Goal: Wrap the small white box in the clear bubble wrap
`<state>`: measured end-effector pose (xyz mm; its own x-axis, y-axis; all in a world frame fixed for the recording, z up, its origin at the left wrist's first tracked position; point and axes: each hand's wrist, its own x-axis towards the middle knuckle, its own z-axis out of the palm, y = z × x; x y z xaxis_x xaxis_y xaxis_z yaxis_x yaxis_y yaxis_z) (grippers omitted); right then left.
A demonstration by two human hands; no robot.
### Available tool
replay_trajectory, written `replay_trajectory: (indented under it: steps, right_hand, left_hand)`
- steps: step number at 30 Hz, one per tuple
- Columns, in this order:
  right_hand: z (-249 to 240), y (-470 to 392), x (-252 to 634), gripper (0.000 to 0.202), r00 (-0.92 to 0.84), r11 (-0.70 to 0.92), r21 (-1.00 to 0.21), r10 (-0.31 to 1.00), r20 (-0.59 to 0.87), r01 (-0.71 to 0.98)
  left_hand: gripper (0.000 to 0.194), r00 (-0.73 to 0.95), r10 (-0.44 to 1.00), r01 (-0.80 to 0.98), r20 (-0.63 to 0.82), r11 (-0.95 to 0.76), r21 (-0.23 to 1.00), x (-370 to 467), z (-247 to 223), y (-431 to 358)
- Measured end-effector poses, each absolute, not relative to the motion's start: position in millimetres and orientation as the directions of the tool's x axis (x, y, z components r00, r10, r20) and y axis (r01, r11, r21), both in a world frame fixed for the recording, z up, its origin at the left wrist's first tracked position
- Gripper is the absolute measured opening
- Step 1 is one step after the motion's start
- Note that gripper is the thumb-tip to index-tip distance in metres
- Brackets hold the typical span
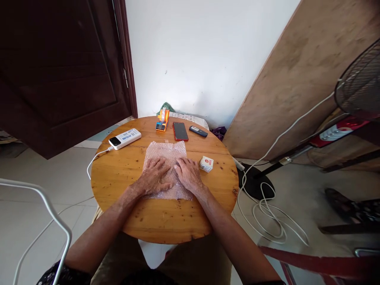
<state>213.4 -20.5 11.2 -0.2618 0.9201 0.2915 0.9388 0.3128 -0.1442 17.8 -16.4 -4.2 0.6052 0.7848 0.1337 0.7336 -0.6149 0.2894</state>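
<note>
Bubble wrap (166, 152), a clear rectangular sheet, lies flat near the middle of a round wooden table (130, 174), its far edge toward the wall and its near edge under the person's wrists. Left hand (154, 177) rests palm down on the sheet's near left part, fingers spread and extended, grasping nothing. Right hand (188, 175) rests palm down just beside it on the sheet's near right part, fingers likewise flat and open, pressing the sheet rather than gripping it; the two hands almost touch at the fingertips. Small white box (206, 164) with a red mark stands on the table just to the right of the sheet, near the right hand but apart from it. Beyond the sheet, along the far edge of the table, lie an orange and blue tape dispenser (162, 119), a phone in a red case (180, 131) lying screen up, and a small dark handset (198, 131). White power bank (124, 138) lies at the far left of the table, with a white cable (95, 158) running from it over the table's left edge. Standing fan (360, 85) and a coiled white cord (267, 213) occupy the floor to the right.
</note>
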Motion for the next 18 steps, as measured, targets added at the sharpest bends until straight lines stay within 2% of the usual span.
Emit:
replay_trajectory:
  steps: [4, 7, 10, 13, 15, 18]
  right_hand:
    - [23.1, -17.0, 231.6, 0.028, -0.197, 0.298, -0.21, 0.896, 0.399, 0.931]
    - [36.1, -13.7, 254.8, 0.037, -0.099, 0.21, -0.227, 0.902, 0.42, 0.951]
    - [46.2, -11.5, 278.6, 0.056, 0.025, 0.048, -0.216, 0.947, 0.32, 0.975]
    - [48.5, -11.0, 295.4, 0.063, 0.136, -0.087, -0.271, 0.977, 0.167, 0.958]
    - [45.1, -11.2, 302.3, 0.062, 0.114, -0.074, -0.342, 0.988, 0.1, 0.937]
    - [35.9, -11.1, 309.8, 0.063, 0.046, 0.003, -0.397, 0.993, 0.112, 0.918]
  left_hand:
    - [0.081, 0.615, 0.776, 0.718, 0.14, -0.625, 0.307, 13.6, -3.4, -15.5]
    - [0.081, 0.625, 0.768, 0.708, 0.141, -0.633, 0.314, 12.6, -2.9, -15.4]
    - [0.08, 0.627, 0.767, 0.704, 0.138, -0.633, 0.32, 12.2, -3.6, -15.0]
    - [0.081, 0.628, 0.766, 0.703, 0.137, -0.634, 0.324, 11.9, -4.9, -14.3]
    - [0.08, 0.631, 0.763, 0.698, 0.14, -0.638, 0.326, 11.9, -5.0, -14.1]
    - [0.079, 0.631, 0.761, 0.694, 0.149, -0.64, 0.33, 12.1, -3.9, -14.5]
